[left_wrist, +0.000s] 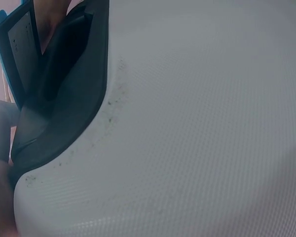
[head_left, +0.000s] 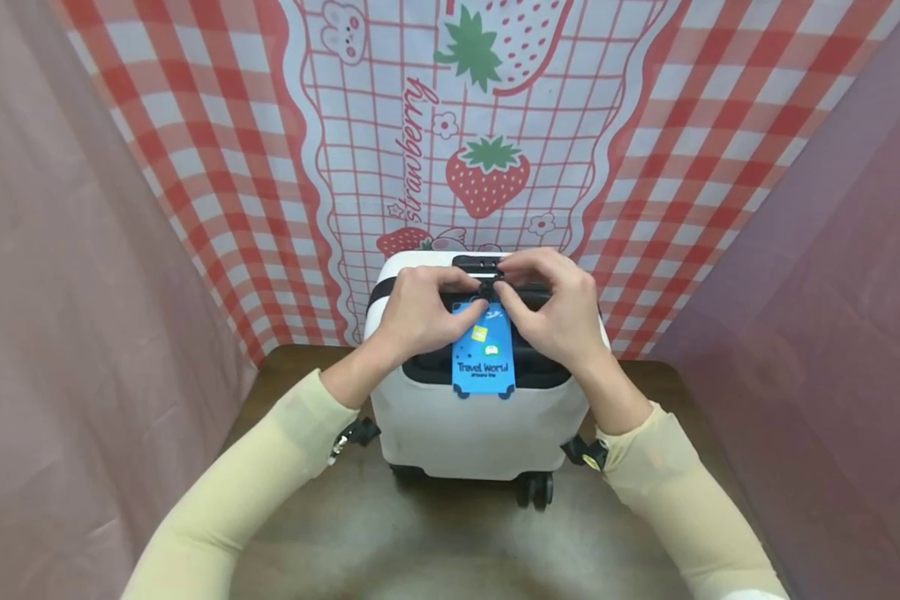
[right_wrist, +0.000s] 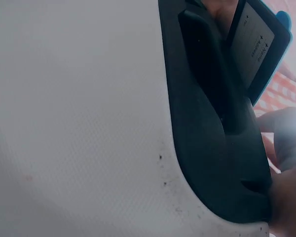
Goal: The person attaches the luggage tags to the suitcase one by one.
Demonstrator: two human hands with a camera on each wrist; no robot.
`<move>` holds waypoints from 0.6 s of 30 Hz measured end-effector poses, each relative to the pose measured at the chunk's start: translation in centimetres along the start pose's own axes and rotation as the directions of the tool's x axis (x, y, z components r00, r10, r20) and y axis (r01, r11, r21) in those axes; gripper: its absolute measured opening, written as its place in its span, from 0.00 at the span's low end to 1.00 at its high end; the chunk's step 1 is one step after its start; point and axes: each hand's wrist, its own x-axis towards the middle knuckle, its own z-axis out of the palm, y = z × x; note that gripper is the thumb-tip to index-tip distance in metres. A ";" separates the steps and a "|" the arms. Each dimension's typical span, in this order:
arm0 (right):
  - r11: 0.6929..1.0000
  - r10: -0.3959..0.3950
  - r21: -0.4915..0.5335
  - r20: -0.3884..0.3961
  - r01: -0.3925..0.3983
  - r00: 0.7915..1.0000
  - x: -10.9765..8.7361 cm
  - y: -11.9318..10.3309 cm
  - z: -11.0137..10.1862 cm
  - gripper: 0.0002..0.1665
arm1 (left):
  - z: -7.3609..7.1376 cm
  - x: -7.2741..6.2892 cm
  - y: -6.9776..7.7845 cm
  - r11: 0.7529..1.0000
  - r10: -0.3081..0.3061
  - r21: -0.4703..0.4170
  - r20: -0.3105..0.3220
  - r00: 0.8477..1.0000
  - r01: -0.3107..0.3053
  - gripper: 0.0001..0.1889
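Note:
A small white suitcase [head_left: 480, 433] stands upright, with black trim and a black carry handle [head_left: 536, 294] on top. From the handle hangs a blue luggage tag [head_left: 483, 367] printed "Travel World". My left hand [head_left: 422, 312] pinches the tag's dark strap [head_left: 487, 288] between thumb and index finger, just above the tag. Opposite it, the thumb and index finger of my right hand [head_left: 564, 310] hold the same strap. The fingertips nearly meet, hiding most of the strap. Both wrist views show the tag's back; in the right one its label [right_wrist: 253, 44] reads "Name" and "Address".
The suitcase stands on a brown wooden table [head_left: 307, 517]. Behind it hangs a red-checked strawberry cloth [head_left: 487, 179]. Pinkish curtains [head_left: 82, 292] close off both sides. Black wheels [head_left: 536, 489] show beneath the suitcase, and a black lock panel [head_left: 476, 265] lies behind the handle.

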 end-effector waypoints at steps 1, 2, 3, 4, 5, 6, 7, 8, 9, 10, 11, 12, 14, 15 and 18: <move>1.000 -0.007 0.007 0.007 0.007 1.000 -0.1 0.0 -0.1 0.14 | 0.0 0.0 0.0 1.000 0.005 -0.002 -0.008 1.000 -0.005 0.16; 1.000 -0.012 0.015 0.018 0.012 1.000 -0.1 0.0 -0.1 0.14 | 0.0 0.0 0.0 1.000 0.009 -0.004 -0.017 1.000 -0.009 0.16; 1.000 -0.017 0.023 0.028 0.016 0.999 -0.1 0.0 -0.1 0.14 | 0.0 0.0 0.0 1.000 0.012 -0.007 -0.025 1.000 -0.013 0.16; 0.999 -0.021 0.029 0.038 0.020 0.999 -0.2 0.0 -0.2 0.13 | 0.0 0.0 0.0 1.000 0.015 -0.011 -0.032 0.999 -0.016 0.16; 0.999 -0.026 0.036 0.049 0.024 0.998 -0.2 0.0 -0.2 0.13 | 0.0 0.0 0.0 1.000 0.017 -0.014 -0.036 0.999 -0.017 0.16; 0.999 -0.031 0.042 0.058 0.029 0.998 -0.3 0.0 -0.2 0.13 | 0.0 0.0 0.0 1.000 0.017 -0.017 -0.040 0.999 -0.018 0.15; 0.998 -0.037 0.046 0.064 0.034 0.997 -0.3 0.1 -0.2 0.12 | 0.0 0.0 0.0 1.000 0.018 -0.021 -0.041 0.999 -0.019 0.15; 0.998 -0.044 0.048 0.069 0.041 0.997 -0.3 0.1 -0.2 0.12 | 0.0 0.0 0.1 0.999 0.018 -0.026 -0.042 0.999 -0.019 0.15; 0.998 -0.051 0.051 0.072 0.048 0.996 -0.4 0.1 -0.3 0.12 | 0.0 -0.1 0.0 0.999 0.019 -0.029 -0.041 0.999 -0.020 0.15; 0.997 -0.058 0.053 0.074 0.054 0.996 -0.4 0.2 -0.3 0.11 | 0.0 -0.1 0.0 0.999 0.019 -0.033 -0.040 0.999 -0.020 0.15; 0.997 -0.064 0.053 0.076 0.060 0.995 -0.4 0.2 -0.2 0.11 | 0.0 -0.1 0.0 0.999 0.020 -0.035 -0.040 0.999 -0.021 0.15; 0.997 -0.069 0.051 0.078 0.065 0.995 -0.4 0.2 -0.2 0.11 | 0.0 -0.1 0.0 0.999 0.021 -0.037 -0.040 0.999 -0.022 0.15; 0.996 -0.075 0.047 0.081 0.071 0.994 -0.4 0.2 -0.2 0.11 | 0.0 -0.1 0.0 0.999 0.024 -0.041 -0.040 0.999 -0.025 0.14; 0.996 -0.077 0.045 0.081 0.073 0.994 -0.4 0.2 -0.2 0.10 | 0.1 -0.2 0.0 0.999 0.026 -0.041 -0.041 0.999 -0.028 0.14; 0.996 -0.079 0.035 0.086 0.076 0.993 -0.4 0.3 -0.1 0.11 | 0.1 -0.2 -0.1 0.998 0.029 -0.047 -0.042 0.999 -0.031 0.14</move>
